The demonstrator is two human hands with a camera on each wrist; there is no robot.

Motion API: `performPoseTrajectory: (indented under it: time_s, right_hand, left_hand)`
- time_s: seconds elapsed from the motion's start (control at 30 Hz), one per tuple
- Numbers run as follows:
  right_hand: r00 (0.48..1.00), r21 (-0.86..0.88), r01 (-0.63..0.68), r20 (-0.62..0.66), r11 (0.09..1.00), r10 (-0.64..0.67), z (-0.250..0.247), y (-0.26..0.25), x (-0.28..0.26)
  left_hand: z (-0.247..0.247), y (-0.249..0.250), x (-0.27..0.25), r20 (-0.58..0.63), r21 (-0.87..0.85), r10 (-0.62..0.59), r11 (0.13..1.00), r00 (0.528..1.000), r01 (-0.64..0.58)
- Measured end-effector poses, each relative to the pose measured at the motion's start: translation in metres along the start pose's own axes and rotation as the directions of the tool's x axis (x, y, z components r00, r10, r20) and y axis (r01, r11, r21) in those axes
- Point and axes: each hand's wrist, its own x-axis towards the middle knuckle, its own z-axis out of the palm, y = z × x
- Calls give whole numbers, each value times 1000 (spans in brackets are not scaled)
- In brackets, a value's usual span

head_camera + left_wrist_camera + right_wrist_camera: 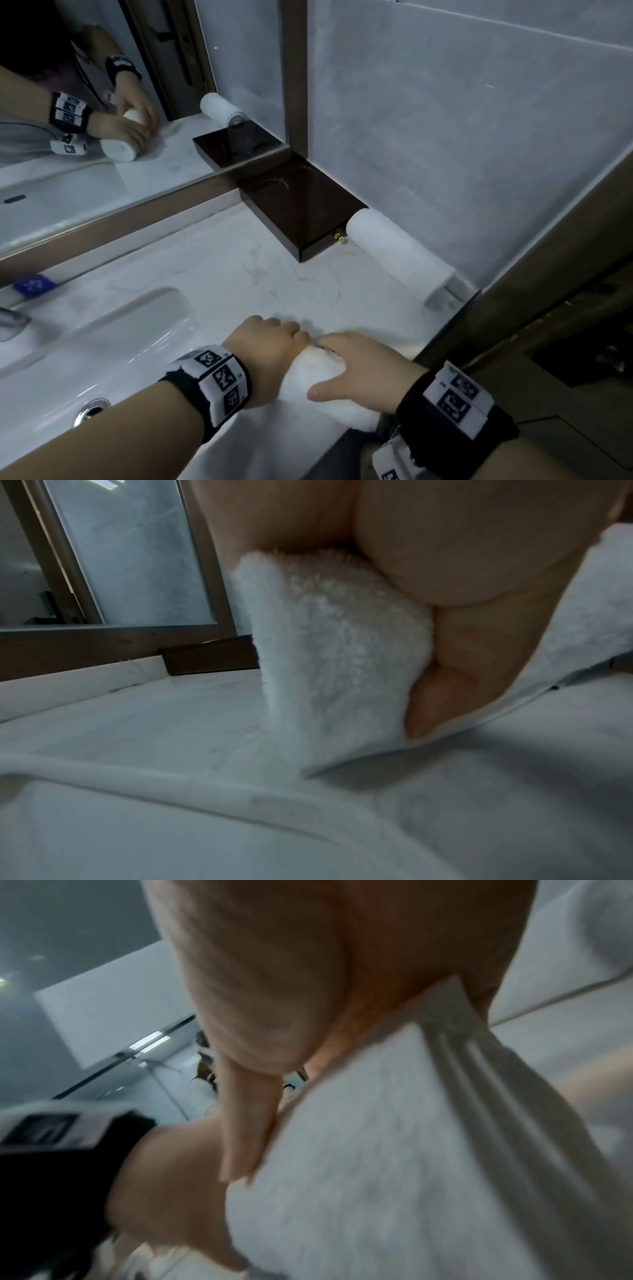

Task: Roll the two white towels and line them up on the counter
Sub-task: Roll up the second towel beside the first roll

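One white towel lies rolled against the right wall, behind the dark tray. The second white towel is a thick roll at the counter's front edge, under both my hands. My left hand curls over its left end; in the left wrist view the fluffy roll sits in the left hand with the thumb tucked beside it. My right hand wraps over the roll's right part, thumb on the near side. The right wrist view is blurred and shows the towel under the right hand.
A glossy dark brown tray sits in the back corner of the marble counter. The white sink with its drain lies to the left. A mirror runs behind. The counter ends just right of my hands.
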Motion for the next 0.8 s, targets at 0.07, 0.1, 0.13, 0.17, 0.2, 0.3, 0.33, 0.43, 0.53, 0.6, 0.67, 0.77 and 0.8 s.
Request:
performPoseTrajectory:
  time_s: [0.07,0.1,0.13,0.17,0.2,0.3,0.33,0.43,0.53,0.6,0.67,0.77,0.8]
  right_hand:
    - [999,38,-10,49,999,8,-6,5,5]
    - [999,40,-14,48,999,12,-5,7,6]
    - [999,42,-23,37,999,22,-4,7,6]
    - [999,34,-31,17,999,31,-1,7,6]
    - [999,5,-37,-13,999,37,2,8,7]
    - [988,-151,-42,-153,988,18,10,9,6]
    - [979,-214,-44,-205,976,-1,12,10,6]
    - [937,-378,-89,-345,921,-51,9,19,9]
    - [906,-439,-165,-421,883,-40,-2,31,14]
    - [895,-452,-197,-445,870,-29,-10,36,18]
    - [891,-434,-217,-455,874,-4,-15,40,20]
    - [892,-420,-228,-452,878,16,-17,39,22]
    - [892,-432,-236,-453,870,17,-17,38,21]
  left_hand:
    - [0,-1,3,-23,-10,14,1000,1000,-14]
    - [0,-2,4,-35,-17,21,1000,999,-21]
    - [0,-2,5,-44,-19,27,999,999,-28]
    - [1,-3,6,-55,-11,38,999,998,-38]
    - [3,-3,7,-76,4,50,999,996,-50]
    - [6,-3,13,-210,24,73,997,975,-70]
    - [6,-3,17,-240,25,72,997,968,-68]
    - [2,1,34,-291,35,49,999,955,-41]
    - [-7,4,57,-285,40,14,999,959,-2]
    - [-14,5,72,-250,37,-8,999,968,18]
    - [-19,5,84,-191,31,-16,999,981,23]
    - [-26,-2,92,-115,22,42,999,993,-39]
    - [-28,-6,93,-85,14,72,997,994,-71]
